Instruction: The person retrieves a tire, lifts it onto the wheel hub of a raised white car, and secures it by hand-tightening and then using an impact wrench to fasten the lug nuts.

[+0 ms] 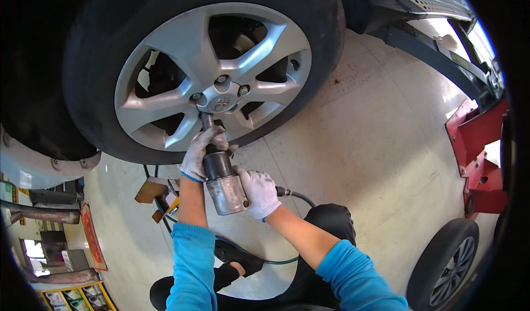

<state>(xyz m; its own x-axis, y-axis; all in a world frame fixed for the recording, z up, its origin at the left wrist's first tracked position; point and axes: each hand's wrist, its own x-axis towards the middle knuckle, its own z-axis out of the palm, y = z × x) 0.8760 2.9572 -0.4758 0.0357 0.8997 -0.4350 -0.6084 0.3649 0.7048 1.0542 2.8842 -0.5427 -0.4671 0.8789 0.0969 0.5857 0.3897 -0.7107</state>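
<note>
An air impact wrench [225, 192] with a silver and black body is held up to a silver alloy wheel [182, 43] with a black tire [91, 84]. Its socket [207, 121] reaches the lower left of the hub, over a spot I cannot see. My left hand [200, 152], in a white work glove, is wrapped round the wrench's front end by the socket. My gloved right hand [258, 190] grips the handle at the tool's right, where an air hose [303, 198] joins. Several lug nuts [243, 91] show around the center cap [222, 103].
A small open carton [152, 190] and yellow-black items lie on the tiled floor at left. The hose loops past my shoe [238, 256]. A spare wheel [450, 267] stands at lower right, below a red lift part [477, 156]. A dark lift arm [436, 57] extends at upper right.
</note>
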